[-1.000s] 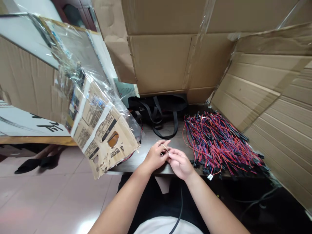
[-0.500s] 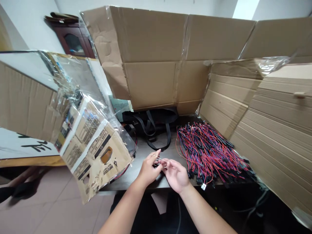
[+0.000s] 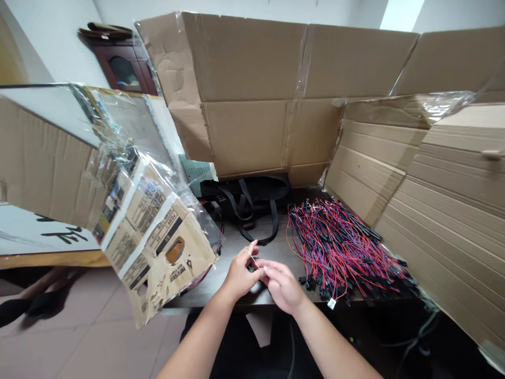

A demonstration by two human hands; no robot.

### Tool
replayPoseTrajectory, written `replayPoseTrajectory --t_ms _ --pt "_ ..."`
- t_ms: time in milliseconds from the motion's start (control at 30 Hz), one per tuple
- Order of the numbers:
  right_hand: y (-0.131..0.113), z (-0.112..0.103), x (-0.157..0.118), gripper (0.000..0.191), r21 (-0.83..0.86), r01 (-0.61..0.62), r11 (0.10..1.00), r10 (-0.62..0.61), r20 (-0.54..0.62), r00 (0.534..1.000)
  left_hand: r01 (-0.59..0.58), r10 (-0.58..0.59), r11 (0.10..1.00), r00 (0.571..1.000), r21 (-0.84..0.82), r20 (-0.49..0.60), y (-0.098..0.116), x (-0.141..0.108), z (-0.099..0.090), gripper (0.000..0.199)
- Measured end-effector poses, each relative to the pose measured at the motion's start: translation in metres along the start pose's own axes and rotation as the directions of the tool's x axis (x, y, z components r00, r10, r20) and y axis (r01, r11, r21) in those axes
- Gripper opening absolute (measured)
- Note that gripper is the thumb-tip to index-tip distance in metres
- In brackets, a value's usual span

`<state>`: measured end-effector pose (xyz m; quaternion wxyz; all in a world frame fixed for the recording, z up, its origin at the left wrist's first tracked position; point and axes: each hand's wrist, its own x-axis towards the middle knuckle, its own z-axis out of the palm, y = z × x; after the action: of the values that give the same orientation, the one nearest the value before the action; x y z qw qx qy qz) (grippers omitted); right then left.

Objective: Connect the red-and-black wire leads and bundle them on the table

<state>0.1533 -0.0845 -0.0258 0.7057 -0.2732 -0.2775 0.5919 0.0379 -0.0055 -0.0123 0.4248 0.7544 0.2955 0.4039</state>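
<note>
Over the front part of the dark table, my left hand (image 3: 239, 273) and my right hand (image 3: 284, 287) meet at the fingertips. A thin pale loop, apparently a rubber band (image 3: 254, 259), runs from the raised index finger of my left hand down toward its thumb. The fingers of my right hand are pinched together at the left thumb tip, where the band ends. Something small and dark shows behind the fingers, too hidden to name. To the right lies a big pile of red, purple and black cables (image 3: 341, 247) with black connectors.
A black cloth bag (image 3: 252, 197) lies at the back, its strap reaching toward my hands. Tall cardboard panels (image 3: 248, 131) stand behind and to the right. A torn, taped cardboard sheet (image 3: 169, 263) leans at the left. A small white tag (image 3: 332, 303) hangs over the table's front edge.
My right fingers have come closer to the left thumb. The pale band, earlier stretched rightward between both hands, now slants down from the left index finger to the thumb. The view has shifted slightly.
</note>
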Motion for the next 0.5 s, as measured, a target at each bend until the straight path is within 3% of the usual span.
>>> replayPoseTrajectory --t_ms 133,233,500 --pt "-0.001 -0.002 0.0 0.018 -0.043 -0.016 0.999 0.017 0.031 0.999 -0.054 0.052 0.998 0.997 0.018 0.064 -0.001 0.0 -0.001 0.07" --pt "-0.004 -0.004 -0.003 0.027 -0.066 -0.012 0.998 0.022 0.146 0.989 -0.064 0.068 0.997 0.988 -0.03 0.136 -0.001 -0.001 -0.003 0.073" --pt "-0.003 -0.003 -0.01 0.027 0.006 -0.015 1.0 0.011 0.388 0.921 0.083 -0.049 0.99 0.96 -0.114 0.275 0.005 -0.003 -0.008 0.069"
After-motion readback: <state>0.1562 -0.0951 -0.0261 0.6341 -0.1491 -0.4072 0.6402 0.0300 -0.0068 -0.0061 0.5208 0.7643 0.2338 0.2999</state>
